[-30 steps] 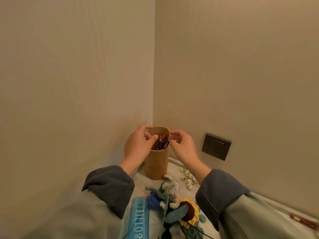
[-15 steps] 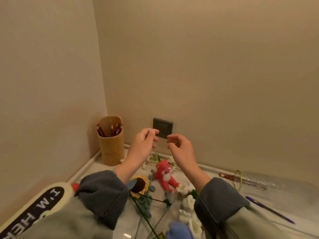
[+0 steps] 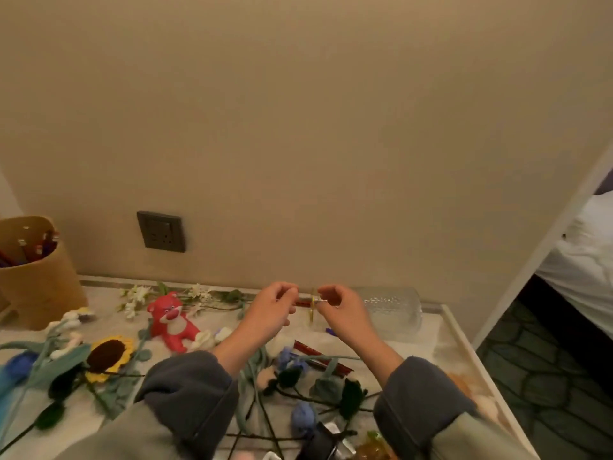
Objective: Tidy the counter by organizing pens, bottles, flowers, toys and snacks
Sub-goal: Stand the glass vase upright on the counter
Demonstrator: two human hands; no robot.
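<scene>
Left hand (image 3: pixel 270 312): raised over the far middle of the counter (image 3: pixel 454 346), fingers curled, tips at the near end of a red pen (image 3: pixel 302 303). I cannot tell whether it grips the pen.
Right hand (image 3: pixel 343 315): just right of the left hand and apart from it, thumb and forefinger curled at the neck of the glass bottle (image 3: pixel 393 310). I cannot tell whether they pinch it.
Red pen: lies along the far edge by the wall, between the two hands, reaching the bottle's gold rim (image 3: pixel 312 307).
Glass bottle: on its side at the far right of the counter, mouth pointing left toward the hands.
Pen cup (image 3: pixel 39 287): a tan cup upright at the far left, with several pens (image 3: pixel 34 252) standing in it.
Bear toy (image 3: pixel 170 322): red and white, lying left of the left hand, well apart from the cup.
White sprigs (image 3: pixel 137 295): strewn along the far edge behind the bear toy.
Sunflower (image 3: pixel 107 356): knitted, lying near and left of the bear toy, stem running toward the near edge.
Second red pen (image 3: pixel 326 360): lies slantwise between the two forearms, among flower stems.
Blue flowers (image 3: pixel 302 418): knitted, in a tangle of dark stems near the near edge, between the grey sleeves (image 3: pixel 192 383).
Socket (image 3: pixel 161 231): dark plate on the wall, above the sprigs.
</scene>
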